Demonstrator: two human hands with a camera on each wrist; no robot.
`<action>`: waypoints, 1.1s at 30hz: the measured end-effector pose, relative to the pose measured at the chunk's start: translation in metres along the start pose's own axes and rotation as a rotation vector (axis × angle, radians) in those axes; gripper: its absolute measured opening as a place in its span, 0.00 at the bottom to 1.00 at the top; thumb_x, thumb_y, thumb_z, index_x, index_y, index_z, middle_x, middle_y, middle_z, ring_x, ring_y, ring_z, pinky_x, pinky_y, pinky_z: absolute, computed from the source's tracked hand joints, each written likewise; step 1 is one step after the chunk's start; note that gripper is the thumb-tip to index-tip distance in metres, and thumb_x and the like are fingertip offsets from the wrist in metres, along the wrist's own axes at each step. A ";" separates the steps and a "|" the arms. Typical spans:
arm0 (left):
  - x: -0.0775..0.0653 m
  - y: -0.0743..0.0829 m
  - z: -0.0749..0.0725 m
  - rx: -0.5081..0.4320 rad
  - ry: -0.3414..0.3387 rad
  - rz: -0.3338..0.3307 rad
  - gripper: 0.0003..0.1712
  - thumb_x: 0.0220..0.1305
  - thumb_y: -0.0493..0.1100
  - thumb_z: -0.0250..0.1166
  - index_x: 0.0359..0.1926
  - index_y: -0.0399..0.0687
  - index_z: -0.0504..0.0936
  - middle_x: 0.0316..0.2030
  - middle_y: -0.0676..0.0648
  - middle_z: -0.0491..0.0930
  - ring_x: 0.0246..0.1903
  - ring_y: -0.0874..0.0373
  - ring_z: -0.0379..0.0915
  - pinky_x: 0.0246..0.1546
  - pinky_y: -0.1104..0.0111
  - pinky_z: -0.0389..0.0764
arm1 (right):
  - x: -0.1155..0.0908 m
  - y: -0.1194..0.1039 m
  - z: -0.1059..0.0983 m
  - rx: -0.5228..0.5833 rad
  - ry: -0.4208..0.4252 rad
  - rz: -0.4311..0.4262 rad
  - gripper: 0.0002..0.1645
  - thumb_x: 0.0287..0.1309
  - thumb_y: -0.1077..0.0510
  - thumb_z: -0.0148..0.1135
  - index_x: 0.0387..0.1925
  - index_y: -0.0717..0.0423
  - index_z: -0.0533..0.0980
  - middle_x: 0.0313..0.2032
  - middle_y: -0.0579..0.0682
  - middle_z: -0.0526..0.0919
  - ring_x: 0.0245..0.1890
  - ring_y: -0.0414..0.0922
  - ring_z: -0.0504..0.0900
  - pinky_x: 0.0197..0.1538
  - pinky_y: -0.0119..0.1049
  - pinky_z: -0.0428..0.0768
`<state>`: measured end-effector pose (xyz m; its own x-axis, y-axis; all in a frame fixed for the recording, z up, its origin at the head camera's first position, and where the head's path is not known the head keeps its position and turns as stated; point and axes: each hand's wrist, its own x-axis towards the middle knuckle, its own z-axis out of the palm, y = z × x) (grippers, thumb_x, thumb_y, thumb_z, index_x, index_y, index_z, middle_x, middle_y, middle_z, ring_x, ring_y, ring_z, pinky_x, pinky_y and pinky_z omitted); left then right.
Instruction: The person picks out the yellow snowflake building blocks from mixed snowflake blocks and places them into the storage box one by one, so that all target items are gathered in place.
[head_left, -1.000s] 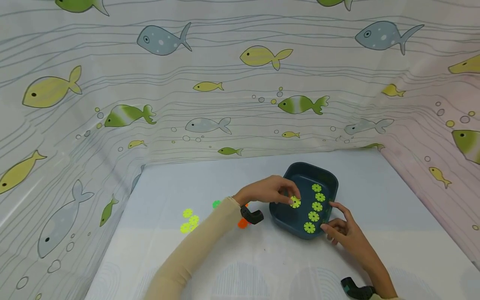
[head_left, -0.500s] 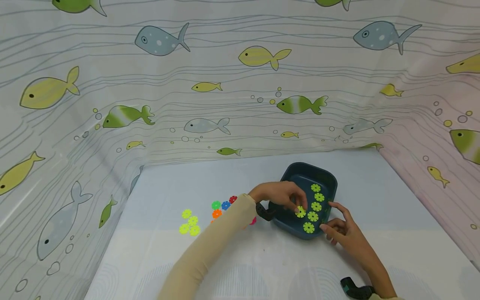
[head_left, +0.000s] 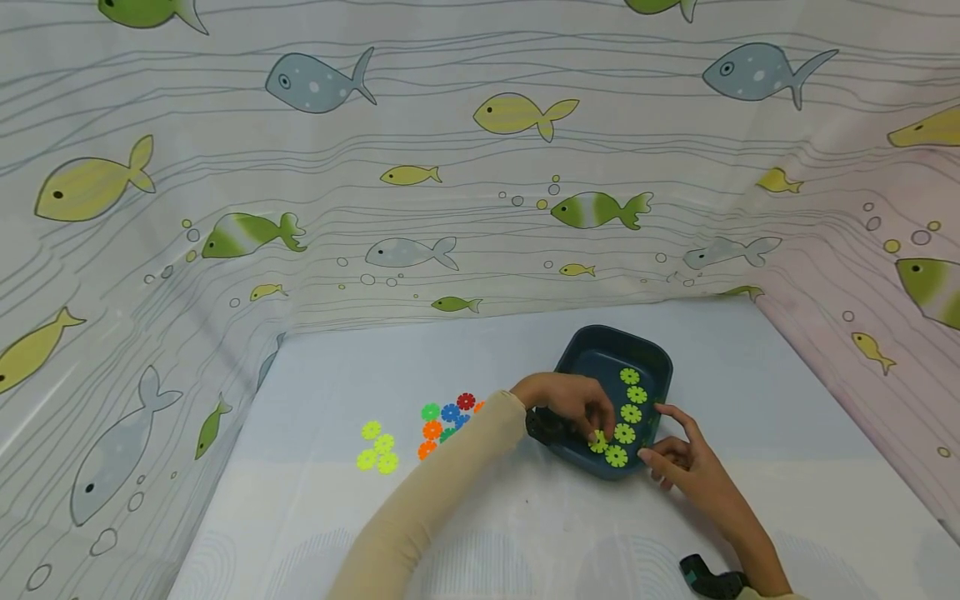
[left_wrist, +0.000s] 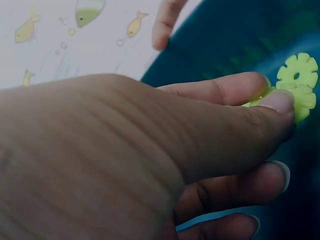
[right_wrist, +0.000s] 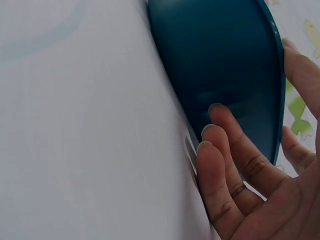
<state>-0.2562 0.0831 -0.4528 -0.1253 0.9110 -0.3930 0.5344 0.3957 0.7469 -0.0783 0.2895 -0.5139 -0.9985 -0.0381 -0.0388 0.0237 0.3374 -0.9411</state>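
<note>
In the head view my left hand [head_left: 572, 400] reaches into a dark blue tray [head_left: 596, 357] and pinches a yellow-green notched plastic disc [head_left: 597, 442] between thumb and fingers. Up close in the left wrist view, the pinched disc [left_wrist: 303, 101] overlaps another of the same kind [left_wrist: 297, 71]. Several matching discs [head_left: 631, 413] form a line along the tray's right side. My right hand [head_left: 686, 458] holds that side, with fingertips on the rim; the right wrist view has its other fingers [right_wrist: 224, 120] against the tray's outer wall [right_wrist: 225, 65].
Left of the tray, several yellow-green discs [head_left: 384, 443] lie in a small cluster on the white table [head_left: 315, 517]. Mixed red, blue, green and orange discs [head_left: 450, 413] lie partly hidden behind the left sleeve [head_left: 442, 483]. A fish-printed curtain [head_left: 420, 208] surrounds the table.
My left hand has carried the yellow-green disc down and slightly right, to the near end of the row in the tray. The right hand stays at the tray's side.
</note>
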 end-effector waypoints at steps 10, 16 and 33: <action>0.006 -0.004 0.006 0.131 -0.021 -0.025 0.11 0.63 0.35 0.73 0.47 0.49 0.89 0.35 0.55 0.85 0.34 0.64 0.81 0.37 0.74 0.80 | 0.001 0.003 0.000 0.001 -0.004 -0.016 0.48 0.70 0.52 0.66 0.79 0.44 0.48 0.38 0.58 0.85 0.31 0.52 0.83 0.32 0.42 0.83; 0.008 -0.004 0.007 0.184 -0.031 -0.017 0.09 0.62 0.37 0.75 0.44 0.51 0.89 0.35 0.56 0.85 0.33 0.64 0.80 0.36 0.74 0.79 | 0.002 0.004 0.000 -0.001 -0.009 -0.041 0.48 0.71 0.54 0.65 0.79 0.46 0.47 0.37 0.58 0.85 0.29 0.52 0.83 0.31 0.43 0.83; 0.008 -0.004 0.007 0.235 -0.039 -0.062 0.08 0.62 0.41 0.76 0.42 0.55 0.89 0.40 0.60 0.83 0.37 0.66 0.79 0.39 0.75 0.77 | 0.002 0.004 0.000 0.002 -0.010 -0.037 0.47 0.71 0.53 0.65 0.80 0.44 0.47 0.38 0.58 0.85 0.30 0.51 0.83 0.32 0.43 0.83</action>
<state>-0.2537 0.0884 -0.4630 -0.1339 0.8787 -0.4581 0.7073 0.4086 0.5769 -0.0797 0.2911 -0.5175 -0.9982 -0.0597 -0.0076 -0.0128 0.3341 -0.9425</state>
